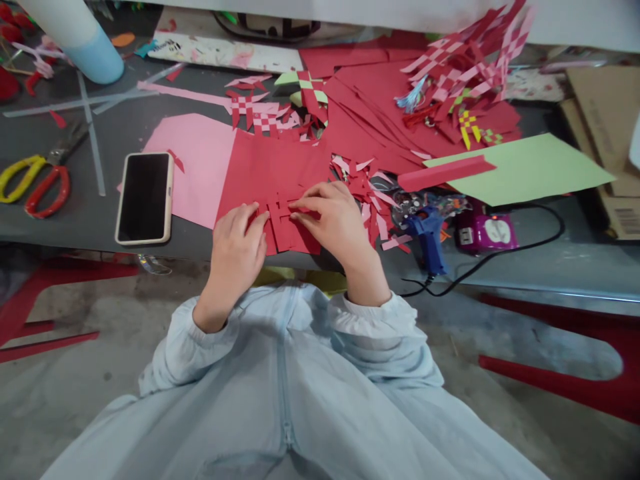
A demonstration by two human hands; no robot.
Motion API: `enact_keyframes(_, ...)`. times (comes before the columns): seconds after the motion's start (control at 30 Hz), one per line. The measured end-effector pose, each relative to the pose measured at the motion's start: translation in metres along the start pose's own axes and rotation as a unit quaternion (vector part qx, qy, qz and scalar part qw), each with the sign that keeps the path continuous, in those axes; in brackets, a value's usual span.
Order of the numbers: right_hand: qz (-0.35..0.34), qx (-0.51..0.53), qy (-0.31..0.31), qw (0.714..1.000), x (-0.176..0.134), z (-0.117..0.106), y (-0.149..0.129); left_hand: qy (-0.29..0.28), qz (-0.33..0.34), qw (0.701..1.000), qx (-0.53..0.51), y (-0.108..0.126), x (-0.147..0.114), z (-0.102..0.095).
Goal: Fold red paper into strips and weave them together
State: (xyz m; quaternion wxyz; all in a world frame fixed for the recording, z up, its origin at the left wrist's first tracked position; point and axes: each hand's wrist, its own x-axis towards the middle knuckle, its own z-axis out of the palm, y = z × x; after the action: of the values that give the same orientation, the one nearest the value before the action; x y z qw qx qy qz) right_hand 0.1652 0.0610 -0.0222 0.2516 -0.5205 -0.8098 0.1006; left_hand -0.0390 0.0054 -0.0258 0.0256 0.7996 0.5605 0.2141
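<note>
Several red paper strips (281, 228) cross each other in front of me, on top of a red paper sheet (280, 163). My left hand (239, 241) is at their left side, thumb and forefinger close together at a strip's edge. From the right, my right hand (334, 217) pinches the end of a red strip between thumb and fingers. Red on red makes the exact weave hard to read. Right beside my right hand lies a heap of red and pink paper scraps (370, 200).
A phone (144, 198) lies on pink paper (195, 167), with scissors (50, 167) farther left. To the right are a blue glue gun (429, 237), its black cord, a purple box (487, 232) and green paper (530, 170). Checkered woven paper pieces (450, 67) are piled behind.
</note>
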Motion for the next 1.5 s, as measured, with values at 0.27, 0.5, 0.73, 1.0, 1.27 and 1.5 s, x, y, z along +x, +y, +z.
enact_keyframes(0.27,0.009,-0.001,-0.002,1.000,0.003,0.005,0.003,-0.013,0.081,0.997,0.000,0.003,-0.001,0.002)
enact_keyframes(0.5,0.046,0.005,-0.044,0.998,0.011,0.001,-0.003,-0.018,0.101,0.995,-0.004,0.000,-0.002,0.005)
enact_keyframes(0.73,0.101,0.022,-0.060,0.993,0.020,0.000,-0.011,0.032,0.139,0.990,0.000,-0.003,-0.003,0.009)
enact_keyframes(1.0,0.155,0.056,-0.042,0.985,0.025,0.003,-0.012,0.035,0.134,0.990,-0.025,-0.004,-0.005,0.008)
enact_keyframes(1.27,0.152,0.085,-0.042,0.984,0.021,0.005,-0.010,0.027,-0.065,0.997,0.030,-0.001,0.022,-0.002)
enact_keyframes(1.5,0.099,0.085,-0.018,0.991,0.013,0.007,-0.007,-0.037,-0.059,0.997,0.012,0.000,0.036,-0.001)
